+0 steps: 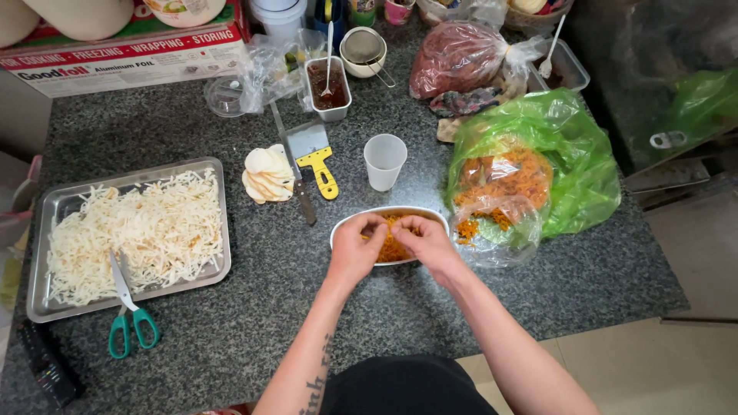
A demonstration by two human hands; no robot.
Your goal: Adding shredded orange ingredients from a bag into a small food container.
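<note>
A white oval bowl [430,215] sits near the front middle of the dark granite counter and holds orange shredded food [393,247]. My left hand [355,250] and my right hand [427,244] are both over the bowl, fingertips pinching the orange shreds between them. A green plastic bag [573,165] just to the right lies open, with a clear inner bag of the same orange shreds [507,178].
A metal tray [224,230] of pale shredded strips lies at the left, teal-handled scissors [127,319] on its front edge. A stack of round white slices [267,174], a yellow-handled scraper [315,157], a knife [296,173], a plastic cup [384,160] and a sauce tin [329,84] stand behind.
</note>
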